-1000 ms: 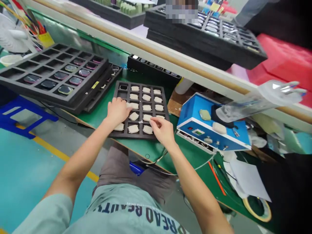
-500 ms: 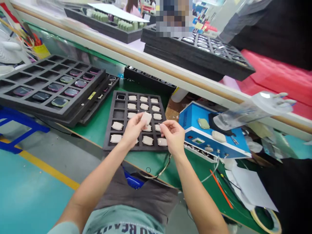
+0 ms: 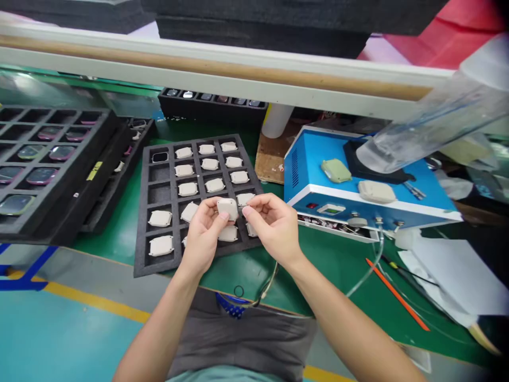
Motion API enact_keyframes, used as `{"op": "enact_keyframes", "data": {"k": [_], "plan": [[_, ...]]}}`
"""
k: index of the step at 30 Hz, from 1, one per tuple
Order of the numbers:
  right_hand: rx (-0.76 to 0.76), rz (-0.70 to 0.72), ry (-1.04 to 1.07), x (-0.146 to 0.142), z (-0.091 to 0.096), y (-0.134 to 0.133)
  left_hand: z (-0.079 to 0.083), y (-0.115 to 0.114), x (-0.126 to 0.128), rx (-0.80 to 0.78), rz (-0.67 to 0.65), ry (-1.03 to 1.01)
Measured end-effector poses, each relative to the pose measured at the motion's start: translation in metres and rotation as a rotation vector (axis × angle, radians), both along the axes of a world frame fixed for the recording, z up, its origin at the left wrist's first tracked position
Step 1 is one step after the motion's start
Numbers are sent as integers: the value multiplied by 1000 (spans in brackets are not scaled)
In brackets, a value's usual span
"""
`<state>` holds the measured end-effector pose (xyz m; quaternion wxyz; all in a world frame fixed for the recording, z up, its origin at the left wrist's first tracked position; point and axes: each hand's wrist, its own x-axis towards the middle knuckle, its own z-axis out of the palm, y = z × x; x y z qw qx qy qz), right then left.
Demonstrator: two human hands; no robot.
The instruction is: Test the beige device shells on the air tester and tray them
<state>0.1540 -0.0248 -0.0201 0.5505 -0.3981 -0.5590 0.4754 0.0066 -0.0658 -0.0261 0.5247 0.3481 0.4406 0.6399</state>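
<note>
You're in an electronics workshop. Tells: green bench top (image 3: 330,286) in front of you, black tray (image 3: 155,193) of matching pale cases (image 3: 161,245), second tray (image 3: 85,170) on your left with watch-like screens (image 3: 42,175), blue machine (image 3: 314,159) with a small display (image 3: 331,209) on your right, shelf (image 3: 222,69) across the back, yellow line (image 3: 95,303) on the teal floor (image 3: 59,345). Clutter (image 3: 473,151) at far right is blurry, might be plastic bags.

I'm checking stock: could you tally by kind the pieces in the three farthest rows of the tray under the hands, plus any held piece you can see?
Cream pieces in those rows: 9
Dark-faced piece in the far left corner: 1
Held cream piece in the left hand: 1
Total: 11
</note>
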Motion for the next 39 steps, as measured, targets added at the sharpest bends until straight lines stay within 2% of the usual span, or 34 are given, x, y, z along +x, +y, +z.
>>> {"op": "enact_keyframes", "data": {"k": [8,15,22,30,34,36,39], "plan": [[-21,23,-76,1,-2,-2,-5,-2,1,30,8,62],[-187,214,-32,12,4,6,-6,-5,0,31,2,67],[-369,291,14,10,3,8,-5,-8,1,23,-24,104],[-421,367,18,4,1,3,-4,-14,2,1,-70,182],[-414,357,32,-3,-3,0,-6,-13,2,28,-74,223],[-381,343,22,-10,-2,-2,-6,-11,2,25,-76,150],[-266,283,-8,-15,13,-6,-2,-7,1,-12,-69,-103]]}}
